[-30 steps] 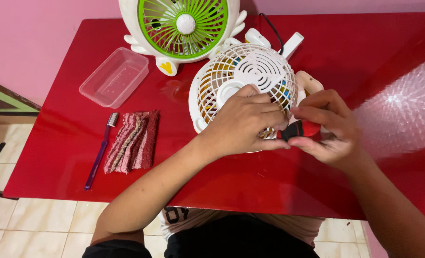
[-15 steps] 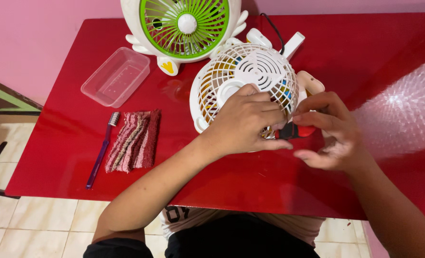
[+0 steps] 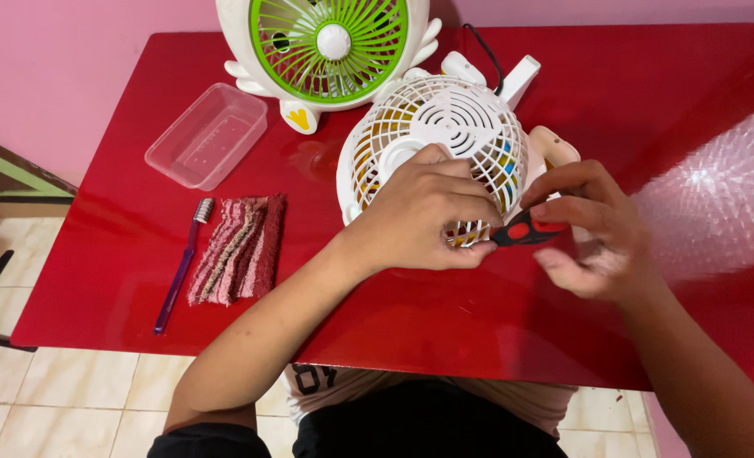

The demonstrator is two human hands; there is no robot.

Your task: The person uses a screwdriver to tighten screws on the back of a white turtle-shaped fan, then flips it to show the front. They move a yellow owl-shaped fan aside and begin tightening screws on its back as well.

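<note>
A small white fan (image 3: 449,127) with a round white grille lies face up on the red table (image 3: 114,246). My left hand (image 3: 423,212) rests on the grille's near side, fingers curled over its rim. My right hand (image 3: 593,229) pinches a red and black screwdriver handle (image 3: 525,231), whose tip points left toward the fan's lower edge, under my left fingers. The tip itself is hidden.
A second fan (image 3: 330,47) with a green grille stands at the back. A clear plastic tub (image 3: 207,136) sits at the left. A folded striped cloth (image 3: 239,248) and a purple toothbrush (image 3: 180,265) lie near the front left. Bubble wrap (image 3: 720,199) covers the right.
My right hand's fingers have shifted on the screwdriver handle, turning it slightly. My left hand has stayed on the grille.
</note>
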